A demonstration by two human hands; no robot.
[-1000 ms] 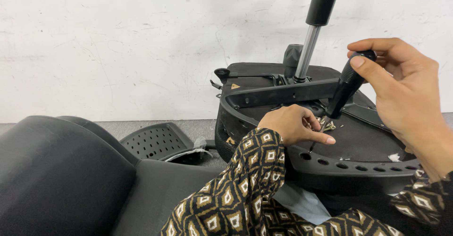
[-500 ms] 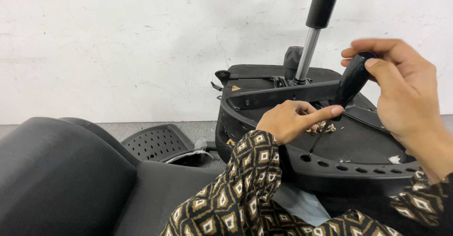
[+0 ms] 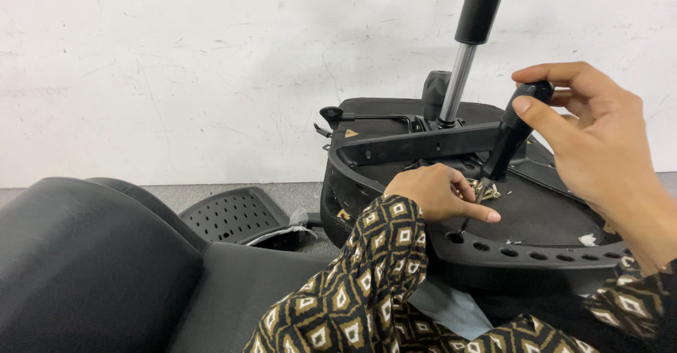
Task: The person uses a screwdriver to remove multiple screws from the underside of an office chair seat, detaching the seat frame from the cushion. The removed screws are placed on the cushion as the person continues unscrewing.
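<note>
Cushions (image 3: 92,268) of black leather are seen at the near left. An upturned chair seat (image 3: 536,215) with a gas cylinder (image 3: 469,50) standing up lies at the right; it looks heavy and stiff. A screwdriver (image 3: 509,138), rigid and light, is best held by its black handle. It is gripped at the top by the right hand (image 3: 592,138), tilted down-left. Its tip is steadied by the pinched fingers of the left hand (image 3: 437,192).
</note>
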